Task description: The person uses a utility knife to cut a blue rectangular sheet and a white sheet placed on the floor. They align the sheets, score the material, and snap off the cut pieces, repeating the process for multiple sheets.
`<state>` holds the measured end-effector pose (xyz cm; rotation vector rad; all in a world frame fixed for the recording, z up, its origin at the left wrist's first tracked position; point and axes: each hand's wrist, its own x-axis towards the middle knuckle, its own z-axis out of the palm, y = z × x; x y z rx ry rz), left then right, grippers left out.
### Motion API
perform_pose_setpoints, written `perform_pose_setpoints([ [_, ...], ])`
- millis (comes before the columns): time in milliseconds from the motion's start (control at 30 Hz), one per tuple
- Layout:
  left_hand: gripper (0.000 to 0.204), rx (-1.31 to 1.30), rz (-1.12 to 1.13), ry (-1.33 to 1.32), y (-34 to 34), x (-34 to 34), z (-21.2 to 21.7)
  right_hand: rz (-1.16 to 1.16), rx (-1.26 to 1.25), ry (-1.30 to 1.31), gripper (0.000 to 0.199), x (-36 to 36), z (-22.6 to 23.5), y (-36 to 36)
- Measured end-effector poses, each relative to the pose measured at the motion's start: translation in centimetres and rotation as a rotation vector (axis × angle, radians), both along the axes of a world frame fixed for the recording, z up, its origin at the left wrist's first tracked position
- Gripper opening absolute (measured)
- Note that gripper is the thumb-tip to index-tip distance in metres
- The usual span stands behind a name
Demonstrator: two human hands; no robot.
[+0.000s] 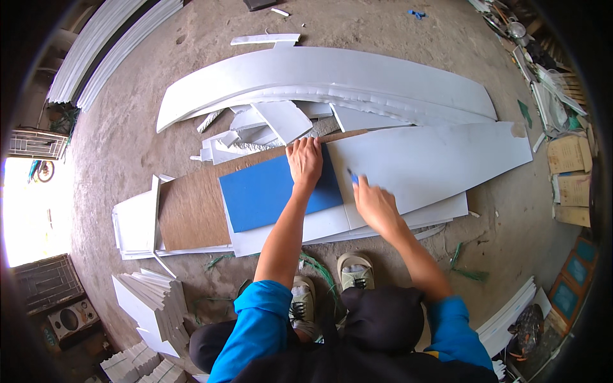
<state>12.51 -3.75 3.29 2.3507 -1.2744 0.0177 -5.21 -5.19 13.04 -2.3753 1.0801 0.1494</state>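
A flat blue rectangular board [268,198] lies over a white foam sheet [421,156] and a brown wooden panel [191,210]. My left hand [305,161] bears down on the blue board near its far right corner, the fingers bent over the far edge. In my right hand [377,203] is a blue-handled utility knife [355,179], its dark tip pointing away from me. This hand is slightly blurred, just right of the blue board and above the white sheet. A thin line runs down the sheet from the board's right edge to the near side.
Beyond the sheets lies a long curved white foam piece [319,70], with broken offcuts [281,121] in between. Stacked white pieces [153,306] stand at the near left. Green plastic strands [472,274] lie on the concrete floor. Cardboard boxes [569,154] line the right side.
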Motion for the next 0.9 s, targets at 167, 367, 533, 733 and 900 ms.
perform_pose_setpoints([
  [167, 0.031, -0.036, -0.006, 0.027, -0.4, -0.3, -0.2, 0.006, -0.207, -0.074, 0.023, 4.3, -4.0, -2.4],
  [367, 0.031, -0.047, -0.001, 0.056, 0.0, -0.1, 0.2, -0.018, -0.221, -0.1, 0.017, 6.2, -5.8, -1.7],
  [533, 0.031, -0.045, -0.006, 0.038, -0.3, -0.3, 0.2, -0.046, -0.153, -0.096, 0.016, 7.1, -6.7, -2.5],
  [733, 0.028, -0.153, -0.006, -0.078, -0.4, -0.1, -0.4, -0.027, -0.056, -0.123, 0.017, 6.9, -7.0, -2.8],
  [900, 0.03, -0.083, 0.006, -0.003, -0.3, -0.7, -0.3, -0.015, 0.146, 0.028, 0.016, 1.7, -7.0, 1.1],
])
